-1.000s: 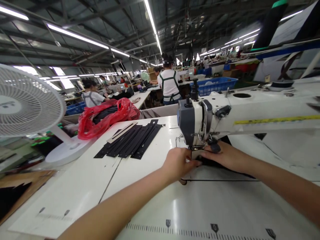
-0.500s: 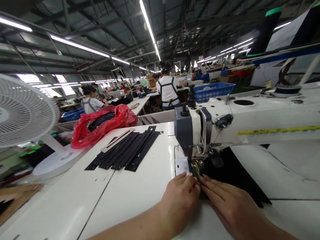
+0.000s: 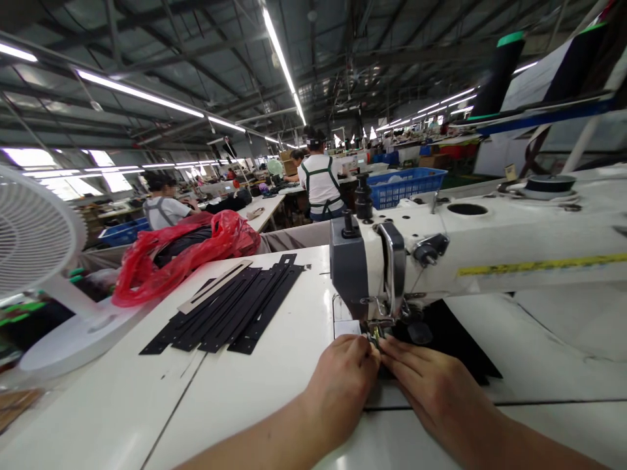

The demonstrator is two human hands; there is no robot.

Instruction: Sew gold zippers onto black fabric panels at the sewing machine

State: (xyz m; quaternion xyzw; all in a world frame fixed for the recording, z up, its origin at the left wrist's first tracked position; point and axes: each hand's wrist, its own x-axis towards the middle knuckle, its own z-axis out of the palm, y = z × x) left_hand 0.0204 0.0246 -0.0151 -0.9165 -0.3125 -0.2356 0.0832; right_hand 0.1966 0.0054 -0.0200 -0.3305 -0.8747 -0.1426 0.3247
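A white sewing machine (image 3: 514,228) with a dark grey head stands on the white table. Black fabric (image 3: 455,339) lies under its arm, and a short gold-toothed zipper (image 3: 376,333) shows at the presser foot. My left hand (image 3: 343,375) is closed just in front of the foot, its fingertips pinched at the zipper's near end; what lies between them is hidden. Beside it, my right hand (image 3: 435,382) lies with fingers stretched out flat on the black fabric, fingertips close to the zipper. Left of the machine, several black slotted strips (image 3: 230,307) lie in a fanned pile.
A beige slotted strip (image 3: 213,287) tops the pile. Behind it sits a red plastic bag (image 3: 142,261) of dark material. A white fan (image 3: 34,241) stands at far left. Beyond the table are a blue basket (image 3: 406,186), a person in a white shirt (image 3: 321,186) and other people.
The whole view has shifted, with the machine and table now further left. The black fabric and zipper have moved away from me under the machine, and both hands are closer to the presser foot.
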